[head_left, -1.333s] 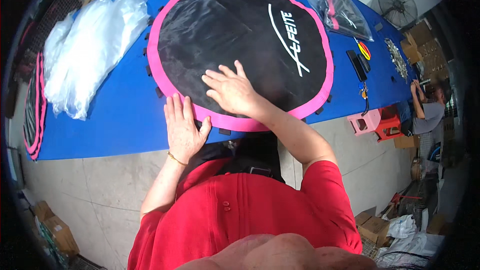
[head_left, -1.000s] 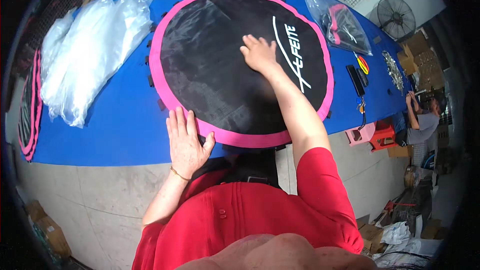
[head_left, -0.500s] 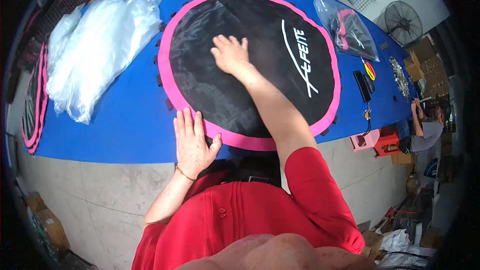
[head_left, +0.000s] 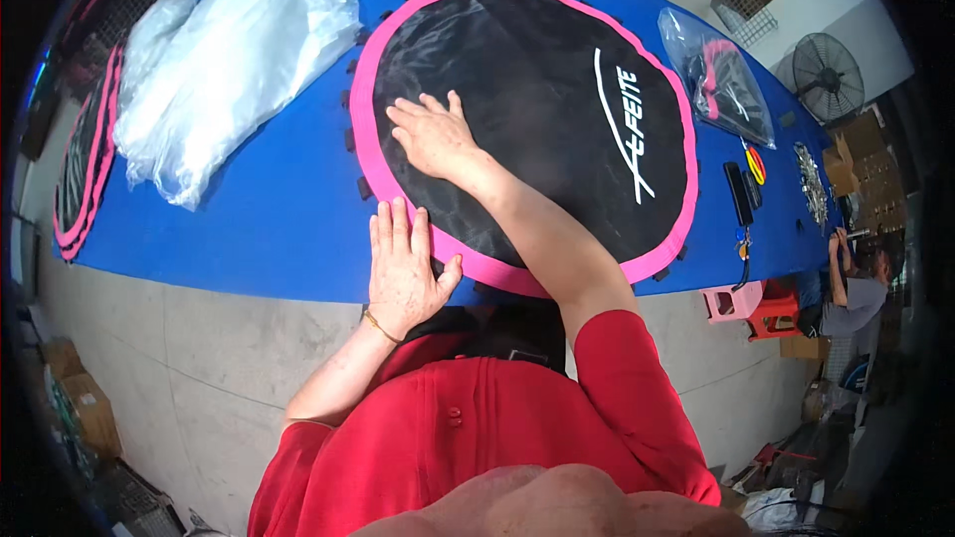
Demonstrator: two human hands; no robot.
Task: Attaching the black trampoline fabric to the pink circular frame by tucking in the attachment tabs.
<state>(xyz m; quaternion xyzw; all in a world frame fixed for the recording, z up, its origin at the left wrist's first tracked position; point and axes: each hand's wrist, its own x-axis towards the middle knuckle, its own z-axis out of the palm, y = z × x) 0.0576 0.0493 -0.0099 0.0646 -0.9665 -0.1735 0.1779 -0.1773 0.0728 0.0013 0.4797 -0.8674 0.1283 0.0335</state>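
Note:
A round black mesh mat (head_left: 537, 89) with a pink border and short black tabs round its rim lies flat on the blue table (head_left: 288, 179). White lettering and a curved line run down its right part. My right hand (head_left: 434, 137) rests on the black mesh left of the middle, fingers spread. At the near left edge my left hand (head_left: 406, 261) lies flat, its fingertips on the pink border and a bracelet at its wrist. Neither hand holds anything.
Clear plastic bags (head_left: 229, 70) are heaped at the left, beside another pink-edged black mat (head_left: 88, 159). To the right lie a bagged pink-and-black piece (head_left: 718, 80), a black tool (head_left: 738, 194), and a pile of metal parts (head_left: 811, 184). A fan (head_left: 828, 76), stools (head_left: 774, 310) and another person (head_left: 856, 283) are beyond.
My right hand has slid over the mesh toward the left rim. My left hand stays at the pink border. The whole view has shifted slightly, so the table sits further right.

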